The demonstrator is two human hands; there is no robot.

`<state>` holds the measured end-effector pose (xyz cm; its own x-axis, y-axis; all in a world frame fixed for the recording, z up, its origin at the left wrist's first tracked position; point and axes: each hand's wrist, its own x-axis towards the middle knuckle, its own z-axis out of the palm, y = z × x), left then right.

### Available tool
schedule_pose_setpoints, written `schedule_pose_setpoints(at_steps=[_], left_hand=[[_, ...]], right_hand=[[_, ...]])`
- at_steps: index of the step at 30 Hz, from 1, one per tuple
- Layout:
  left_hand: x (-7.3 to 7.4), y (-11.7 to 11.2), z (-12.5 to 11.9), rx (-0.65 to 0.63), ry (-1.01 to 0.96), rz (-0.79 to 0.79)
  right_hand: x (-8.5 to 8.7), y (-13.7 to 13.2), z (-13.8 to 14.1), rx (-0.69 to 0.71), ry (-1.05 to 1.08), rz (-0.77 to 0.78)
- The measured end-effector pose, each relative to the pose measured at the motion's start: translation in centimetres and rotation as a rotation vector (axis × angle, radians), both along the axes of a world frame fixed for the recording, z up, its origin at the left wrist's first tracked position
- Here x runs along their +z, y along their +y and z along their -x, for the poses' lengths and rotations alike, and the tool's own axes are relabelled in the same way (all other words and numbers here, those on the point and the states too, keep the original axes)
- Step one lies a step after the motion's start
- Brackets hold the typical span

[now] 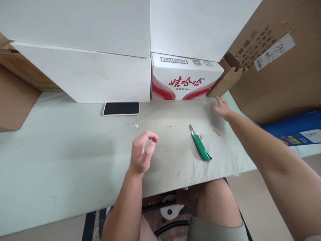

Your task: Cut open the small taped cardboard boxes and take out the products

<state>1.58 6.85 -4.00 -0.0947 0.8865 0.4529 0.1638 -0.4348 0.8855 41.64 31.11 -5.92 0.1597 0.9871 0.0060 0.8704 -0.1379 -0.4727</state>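
My left hand [142, 153] hovers over the near middle of the table, fingers curved, with a gap between thumb and index and nothing held. At the right back, my right hand [221, 108] is stretched out with its fingers apart, holding nothing. Its index finger points at the base of a small open brown carton [224, 81]; whether it touches the carton I cannot tell. A green utility knife [201, 147] with its blade out lies between my hands. Beside the knife are a small tan scrap [201, 136] and a thin brown strip [216, 132].
A phone [121, 108] lies face up before a white box [112, 75]. Near it is a tiny white square [136, 126]. A white and red water carton [185, 80] stands at the back. Large brown cardboard [283, 87] and a blue box [296, 129] bound the right side.
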Motion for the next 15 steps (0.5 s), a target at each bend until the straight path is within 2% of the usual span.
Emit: schedule_pose_setpoints(at_steps=[3,8,11,15], left_hand=[[0.4,-0.5,-0.1,0.027,-0.028,0.003],[0.4,-1.6,0.1,0.135,-0.133,0.047],[0.1,-2.1,0.7,0.203,-0.305,0.143],[0.2,-2.8,2.3,0.296,-0.705,0.296]], right_hand=[[1.5,-2.8,1.8,0.057,-0.030,0.055],[5.6,-6.7,7.2,0.299,-0.069,-0.031],[7.9,-9.4,13.0,0.523,-0.079,-0.099],[9.4,-15.0,23.6,0.980,-0.012,-0.229]])
